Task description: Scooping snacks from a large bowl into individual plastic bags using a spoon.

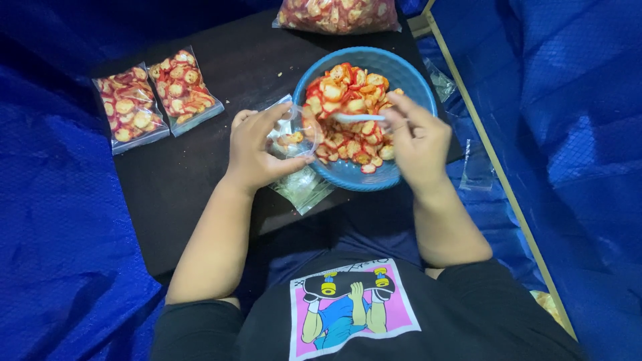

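Observation:
My left hand (pixel 257 146) holds a small clear plastic bag (pixel 293 134) open at the rim of a blue bowl (pixel 401 73); a few chips lie inside the bag. The bowl is full of red-and-cream round chips (pixel 348 100). My right hand (pixel 418 134) grips a white spoon (pixel 358 117) whose end lies in the chips, pointing toward the bag. Both hands work over a low black table (pixel 200 187).
Two filled, flat clear bags of chips (pixel 130 107) (pixel 182 87) lie side by side at the table's left. A large bag of chips (pixel 338 15) sits at the far edge. Empty clear bags (pixel 304 187) lie under my left hand. Blue tarp (pixel 60 234) surrounds the table; a wooden strip (pixel 498 167) runs at right.

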